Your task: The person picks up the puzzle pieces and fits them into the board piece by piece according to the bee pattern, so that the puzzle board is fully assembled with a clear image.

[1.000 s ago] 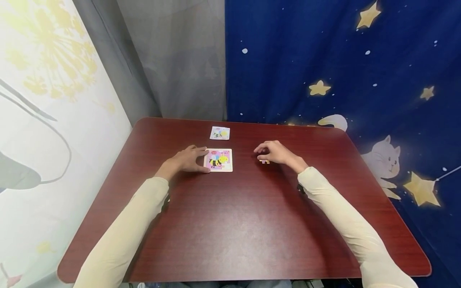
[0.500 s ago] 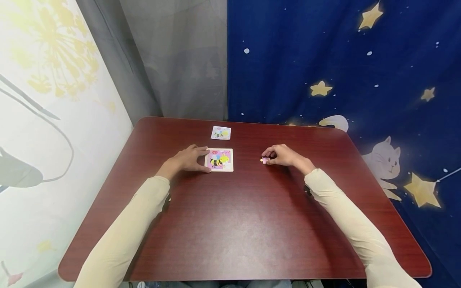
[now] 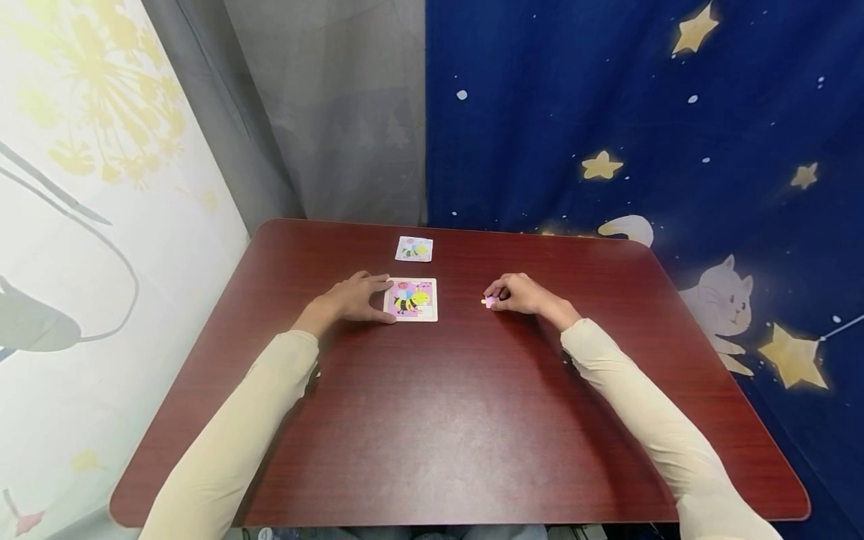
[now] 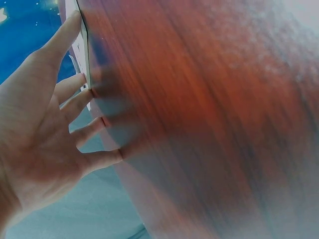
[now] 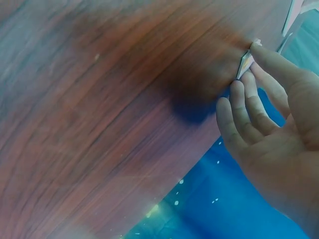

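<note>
A square jigsaw puzzle [image 3: 413, 300] with a pale frame and a bee picture lies flat on the table. At its left side is my left hand [image 3: 347, 298]; thumb and forefinger touch the frame near two corners, the fingers spread and fairly straight. To the right of the puzzle, my right hand [image 3: 523, 293] pinches a small pink and yellow puzzle piece [image 3: 490, 301] between thumb and fingers. In the right wrist view the puzzle piece [image 5: 245, 64] appears edge-on, partly covered by the fingertips. A whitish gap shows at the puzzle's lower right.
Behind the puzzle lies a paper card [image 3: 414, 249] with the same bee picture. The reddish-brown table [image 3: 432, 420] has rounded corners. A grey curtain [image 3: 337, 112] and a blue starry curtain [image 3: 526, 112] hang beyond its far edge.
My right hand has taken hold of the puzzle piece, which it hovered over earlier. Over the last half second it has shifted slightly left with it. My left hand stays at the frame.
</note>
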A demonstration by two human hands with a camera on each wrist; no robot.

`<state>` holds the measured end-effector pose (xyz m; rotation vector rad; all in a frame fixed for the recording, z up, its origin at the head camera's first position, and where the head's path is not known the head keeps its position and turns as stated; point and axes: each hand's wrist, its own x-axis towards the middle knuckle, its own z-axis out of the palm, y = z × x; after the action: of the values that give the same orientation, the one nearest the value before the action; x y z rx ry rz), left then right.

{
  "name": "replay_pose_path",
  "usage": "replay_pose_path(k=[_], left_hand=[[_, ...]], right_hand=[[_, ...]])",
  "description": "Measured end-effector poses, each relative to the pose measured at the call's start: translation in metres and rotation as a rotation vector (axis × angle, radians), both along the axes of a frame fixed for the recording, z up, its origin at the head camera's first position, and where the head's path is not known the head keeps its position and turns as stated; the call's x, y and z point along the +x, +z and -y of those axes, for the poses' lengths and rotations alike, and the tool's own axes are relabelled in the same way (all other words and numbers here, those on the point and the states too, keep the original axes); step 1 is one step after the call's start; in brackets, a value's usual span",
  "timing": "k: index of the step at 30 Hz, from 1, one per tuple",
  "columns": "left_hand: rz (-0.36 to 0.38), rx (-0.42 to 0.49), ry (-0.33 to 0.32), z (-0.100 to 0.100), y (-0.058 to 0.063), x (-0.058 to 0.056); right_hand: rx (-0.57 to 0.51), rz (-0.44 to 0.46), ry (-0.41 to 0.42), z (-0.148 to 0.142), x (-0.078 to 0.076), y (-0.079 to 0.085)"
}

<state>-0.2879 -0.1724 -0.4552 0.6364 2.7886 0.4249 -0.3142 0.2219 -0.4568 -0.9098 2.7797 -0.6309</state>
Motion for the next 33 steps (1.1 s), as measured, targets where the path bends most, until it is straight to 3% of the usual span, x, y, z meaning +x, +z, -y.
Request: replay_pose_path(k=[22, 33], left_hand=[[-0.003, -0.008, 0.011, 0.001, -0.003, -0.001], [-0.002, -0.002, 0.016, 0.001, -0.003, 0.000]], right_hand=[[-0.017, -0.006, 0.030, 0.038, 0.004, -0.006], [-0.086, -0.024, 0.027, 0.054, 0.004, -0.009]])
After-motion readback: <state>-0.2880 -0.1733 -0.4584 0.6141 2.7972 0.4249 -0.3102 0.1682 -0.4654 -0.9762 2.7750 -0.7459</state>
